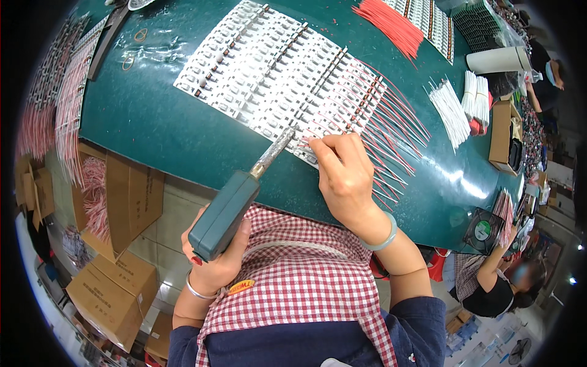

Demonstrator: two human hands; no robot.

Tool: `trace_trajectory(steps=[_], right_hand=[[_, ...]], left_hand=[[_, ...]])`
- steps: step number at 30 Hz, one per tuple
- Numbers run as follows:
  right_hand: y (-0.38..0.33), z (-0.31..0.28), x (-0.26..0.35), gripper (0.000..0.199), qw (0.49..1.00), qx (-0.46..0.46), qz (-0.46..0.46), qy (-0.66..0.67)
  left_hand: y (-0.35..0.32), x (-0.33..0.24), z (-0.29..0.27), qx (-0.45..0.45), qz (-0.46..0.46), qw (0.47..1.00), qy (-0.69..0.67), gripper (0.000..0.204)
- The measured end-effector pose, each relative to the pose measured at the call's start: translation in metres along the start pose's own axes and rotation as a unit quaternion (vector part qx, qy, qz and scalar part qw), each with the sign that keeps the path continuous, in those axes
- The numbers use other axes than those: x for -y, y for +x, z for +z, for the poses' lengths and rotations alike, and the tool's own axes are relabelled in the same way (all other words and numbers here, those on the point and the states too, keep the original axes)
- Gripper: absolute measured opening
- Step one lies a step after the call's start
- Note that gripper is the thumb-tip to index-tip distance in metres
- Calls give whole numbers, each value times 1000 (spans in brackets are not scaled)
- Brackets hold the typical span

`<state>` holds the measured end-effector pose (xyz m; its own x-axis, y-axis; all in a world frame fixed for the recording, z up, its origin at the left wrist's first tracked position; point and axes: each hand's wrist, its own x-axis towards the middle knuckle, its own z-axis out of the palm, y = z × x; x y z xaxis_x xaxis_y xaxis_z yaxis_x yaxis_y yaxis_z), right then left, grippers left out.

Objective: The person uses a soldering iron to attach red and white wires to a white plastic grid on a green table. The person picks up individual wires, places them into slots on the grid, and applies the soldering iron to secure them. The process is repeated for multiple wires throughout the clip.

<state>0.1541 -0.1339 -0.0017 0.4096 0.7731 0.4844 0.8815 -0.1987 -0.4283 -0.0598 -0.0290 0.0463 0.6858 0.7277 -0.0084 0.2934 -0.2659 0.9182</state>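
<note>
My left hand (229,254) is wrapped around the dark green handle of a soldering gun (225,215). Its metal tip reaches the near edge of a white circuit board panel (244,73), next to my right fingers. With thumb and forefinger pinched, my right hand (345,174) holds a thin red wire (307,145) at that edge. The panel carries rows of small components. From its right part, several red and white wires (391,131) fan out over the green table. The exact spot under the tip is too small to make out.
At the far right lie a bundle of red wires (391,30), white wires (449,113) and another panel (431,27). A small fan (483,229) stands at the table's right end, near another person (495,275). Cardboard boxes (116,293) stand on the floor at left.
</note>
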Motion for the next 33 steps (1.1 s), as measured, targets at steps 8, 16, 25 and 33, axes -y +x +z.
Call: trace_trajectory(steps=[8,16,25,33], right_hand=[[2,-1,2,29,1000,6,-4,-10],[0,-1,2,29,1000,11,-6,-6],[2,-1,3,28,1000,15,-10,-12],[0,0,3,28,1000,20,-1,-21]], left_hand=[[2,-5,1,24,3,1000,18,22],[2,-6,1,33,12,999,34,20],[2,-5,1,36,25,998,52,16],[-8,-2,-3,2,-32,999,4,23]])
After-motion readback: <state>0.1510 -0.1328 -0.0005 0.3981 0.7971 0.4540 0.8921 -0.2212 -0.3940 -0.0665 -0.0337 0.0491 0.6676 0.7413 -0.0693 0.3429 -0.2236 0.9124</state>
